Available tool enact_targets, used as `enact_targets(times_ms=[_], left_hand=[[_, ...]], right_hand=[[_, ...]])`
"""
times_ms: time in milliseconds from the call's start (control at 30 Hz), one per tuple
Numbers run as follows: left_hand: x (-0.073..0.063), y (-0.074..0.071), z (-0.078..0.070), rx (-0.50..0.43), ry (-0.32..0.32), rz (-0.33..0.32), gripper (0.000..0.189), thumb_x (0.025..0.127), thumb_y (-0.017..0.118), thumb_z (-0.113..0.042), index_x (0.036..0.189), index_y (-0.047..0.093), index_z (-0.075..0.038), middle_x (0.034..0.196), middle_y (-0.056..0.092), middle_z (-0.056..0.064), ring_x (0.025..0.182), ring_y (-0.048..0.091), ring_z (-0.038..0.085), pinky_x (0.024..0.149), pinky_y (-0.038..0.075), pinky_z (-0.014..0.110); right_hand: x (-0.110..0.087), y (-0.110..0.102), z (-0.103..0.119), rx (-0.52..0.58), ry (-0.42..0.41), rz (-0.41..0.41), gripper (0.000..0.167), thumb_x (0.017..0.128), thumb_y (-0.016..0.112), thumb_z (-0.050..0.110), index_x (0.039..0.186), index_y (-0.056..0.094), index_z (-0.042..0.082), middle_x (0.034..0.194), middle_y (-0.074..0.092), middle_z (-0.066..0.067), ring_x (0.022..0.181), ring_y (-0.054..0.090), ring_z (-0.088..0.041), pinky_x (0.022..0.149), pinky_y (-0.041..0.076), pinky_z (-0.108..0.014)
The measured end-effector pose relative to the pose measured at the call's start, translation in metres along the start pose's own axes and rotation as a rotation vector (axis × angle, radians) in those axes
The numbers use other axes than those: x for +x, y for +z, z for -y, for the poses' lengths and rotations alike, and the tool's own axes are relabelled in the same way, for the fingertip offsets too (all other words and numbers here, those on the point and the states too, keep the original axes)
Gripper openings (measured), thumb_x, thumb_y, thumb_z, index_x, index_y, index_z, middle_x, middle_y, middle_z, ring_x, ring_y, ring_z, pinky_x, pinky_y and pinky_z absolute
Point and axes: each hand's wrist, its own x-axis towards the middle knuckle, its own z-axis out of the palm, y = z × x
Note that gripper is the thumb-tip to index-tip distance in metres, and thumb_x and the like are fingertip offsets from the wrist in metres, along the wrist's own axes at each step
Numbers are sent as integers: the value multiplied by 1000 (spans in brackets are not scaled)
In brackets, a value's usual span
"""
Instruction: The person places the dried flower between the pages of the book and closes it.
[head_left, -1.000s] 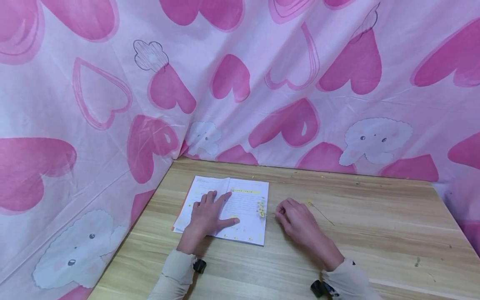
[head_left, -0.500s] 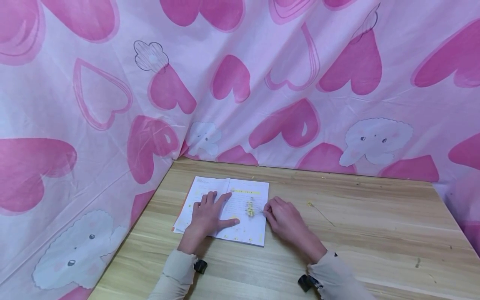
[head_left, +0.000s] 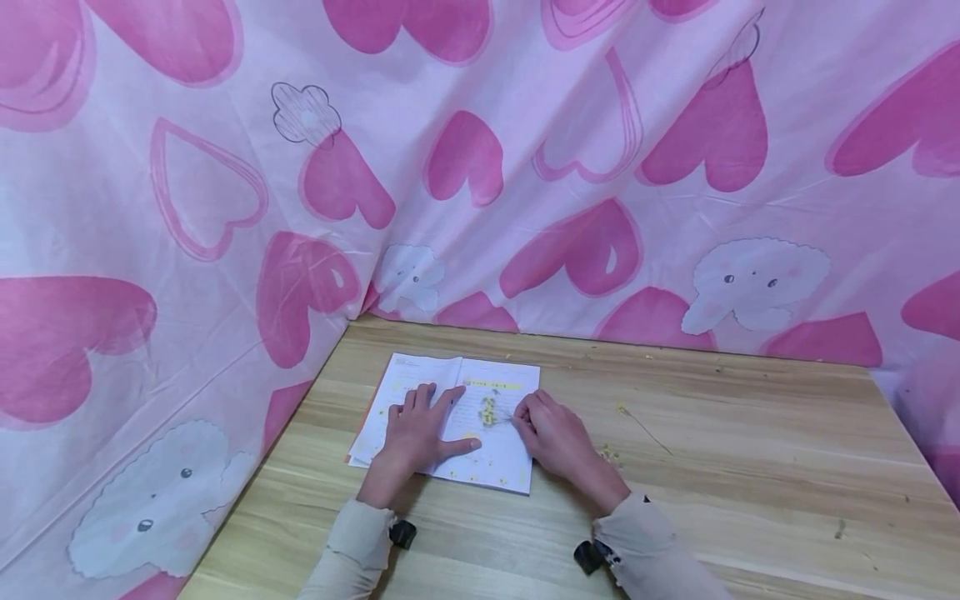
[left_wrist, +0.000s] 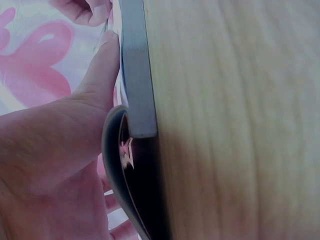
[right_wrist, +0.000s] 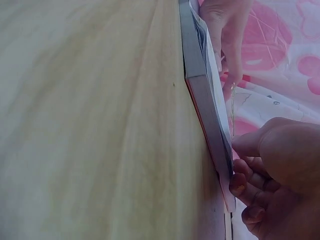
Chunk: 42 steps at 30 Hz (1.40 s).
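Note:
An open book (head_left: pixel 498 462) with white, yellow-printed pages lies on the table. My left hand (head_left: pixel 412 429) rests spread across its middle, thumb on the right page; the left wrist view shows this hand (left_wrist: pixel 55 145) beside the thick page edges (left_wrist: pixel 137 75). Over the right page is a sprig of small yellow flowers (head_left: pixel 488 412). My right hand (head_left: pixel 553 433) pinches its thin stem near the page's right edge. In the right wrist view the sprig (right_wrist: pixel 233 110) stands out past the thumb of my right hand (right_wrist: pixel 280 170), just above the paper.
A single thin flower stem (head_left: pixel 647 430) lies on the wooden table (head_left: pixel 750 467) to the right. More small yellow flowers (head_left: pixel 609 455) show beside my right wrist. A pink heart-patterned cloth (head_left: pixel 570 167) hangs behind and along the left side.
My right hand has moved left to the book's right edge, bringing the flower sprig from the page's edge further onto the right page. The left hand has stayed in place.

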Motion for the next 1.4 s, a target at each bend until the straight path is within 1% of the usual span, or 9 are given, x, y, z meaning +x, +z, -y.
enact_targets(times_ms=[367,600,667,733,867,933,1033,1200,1400], left_hand=[[0,0,1,-1,3,-1,98,83,70,-86,164,44,-37,160,44,19,141,46,39,102,47,64],[-1,0,1,-11,0,-8,98,82,72,-85,164,45,-37,159,45,19,141,47,40,102,47,65],[-1,0,1,-16,-2,-6,99,82,73,-84,164,45,-37,160,45,19,141,46,40,103,47,65],[-1,0,0,-21,-3,-5,99,82,74,-83,164,45,-36,160,45,19,141,46,40,103,47,65],[0,0,0,-36,-1,-2,99,82,76,-82,163,45,-35,160,44,19,141,45,40,103,46,66],[0,1,0,-39,0,-3,98,82,76,-81,163,46,-35,160,44,19,141,45,40,103,46,66],[1,0,0,-38,-3,2,98,82,75,-82,163,45,-36,160,44,19,142,45,40,104,46,65],[1,-1,0,-28,-8,8,99,82,74,-84,164,45,-37,160,44,19,142,45,40,104,46,65],[1,-2,-1,-35,-13,22,98,83,73,-83,164,43,-37,161,42,20,144,43,41,105,45,65]], right_hand=[[3,2,2,8,42,30,7,102,75,25,101,72,19,98,62,6,82,54,-9,73,49,-30],[7,-10,-13,16,26,11,6,101,75,25,104,77,20,99,64,7,86,58,-10,75,52,-31],[9,-16,-20,8,18,-7,12,101,75,25,112,76,19,108,67,4,96,63,-14,82,56,-37],[11,-23,-29,4,8,-13,22,102,75,26,122,74,17,123,69,-2,114,66,-21,95,59,-46],[15,-36,-47,-21,-25,-6,42,103,74,28,141,69,10,148,66,-13,144,57,-37,118,48,-59],[16,-40,-53,-23,-38,9,49,103,74,30,146,65,8,152,64,-15,147,55,-40,122,44,-61],[17,-44,-59,-21,-66,28,57,103,74,32,153,60,8,157,61,-16,150,52,-42,124,41,-63],[18,-45,-60,-44,-107,61,60,107,69,38,161,53,18,163,57,-11,153,48,-43,122,38,-69],[22,-42,-55,-118,-89,73,53,108,64,45,156,60,24,160,60,-6,149,50,-42,115,42,-70]])
